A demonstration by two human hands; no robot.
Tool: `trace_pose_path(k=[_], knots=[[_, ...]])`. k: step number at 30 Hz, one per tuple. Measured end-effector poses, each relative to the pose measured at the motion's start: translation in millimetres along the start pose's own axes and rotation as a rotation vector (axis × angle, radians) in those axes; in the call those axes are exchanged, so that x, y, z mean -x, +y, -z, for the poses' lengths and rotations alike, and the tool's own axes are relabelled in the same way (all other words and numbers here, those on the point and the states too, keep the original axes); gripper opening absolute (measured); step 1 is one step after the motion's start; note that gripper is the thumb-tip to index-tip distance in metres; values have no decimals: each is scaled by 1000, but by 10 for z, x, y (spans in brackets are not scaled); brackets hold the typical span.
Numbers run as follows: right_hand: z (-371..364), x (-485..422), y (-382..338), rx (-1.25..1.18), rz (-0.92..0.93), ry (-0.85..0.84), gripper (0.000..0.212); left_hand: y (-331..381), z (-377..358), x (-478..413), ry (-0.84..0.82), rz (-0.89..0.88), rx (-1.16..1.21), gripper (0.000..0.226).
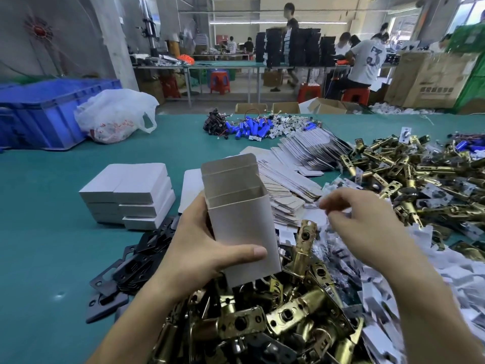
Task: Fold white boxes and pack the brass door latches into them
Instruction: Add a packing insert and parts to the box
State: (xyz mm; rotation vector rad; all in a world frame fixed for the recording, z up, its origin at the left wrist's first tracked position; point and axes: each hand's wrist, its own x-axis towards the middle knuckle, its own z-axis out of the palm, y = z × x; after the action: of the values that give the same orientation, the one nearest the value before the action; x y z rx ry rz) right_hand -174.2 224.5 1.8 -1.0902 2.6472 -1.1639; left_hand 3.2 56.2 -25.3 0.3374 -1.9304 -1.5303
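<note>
At the far left of the green table (52,206) stands a blue crate (39,111), with a white plastic bag (115,116) just beside it. Nearer, closed white boxes (128,198) are stacked, and black plates (126,269) lie piled in front of them. The left hand (199,253) grips an upright, folded box (241,222), thumb across its front and fingers behind; the top flaps stand open, and its bottom end is just above the near heap of latches (288,319). Behind the box, flat blanks (288,185) fan out in rows, with blue batteries (249,130) beyond. One latch (304,248) sticks up just right of the box. The right hand (367,227) hovers over the heap, apart from the box, fingers loosely curled with nothing seen in them; the tips are blurred. White paper slips (446,271) and more latches spread to the right.
</note>
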Motion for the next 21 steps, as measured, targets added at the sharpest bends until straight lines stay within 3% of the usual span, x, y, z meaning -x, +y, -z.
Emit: trace_pose_path(k=[6,8,12,17,21], knots=[[-47,-35,258,295,-163,-159,28,5,-47,30,11,-5,9,60],[-64,-42,256,360,-166,-223,36,11,-47,37,-55,21,-6,45],[-178,-23,233,492,-144,-345,43,17,-71,52,-187,82,-84,40],[-219,-18,285,484,-210,-263,60,25,-68,66,-226,93,-44,39],[-168,-44,332,329,-265,-177,34,19,-70,60,-127,34,-10,40]])
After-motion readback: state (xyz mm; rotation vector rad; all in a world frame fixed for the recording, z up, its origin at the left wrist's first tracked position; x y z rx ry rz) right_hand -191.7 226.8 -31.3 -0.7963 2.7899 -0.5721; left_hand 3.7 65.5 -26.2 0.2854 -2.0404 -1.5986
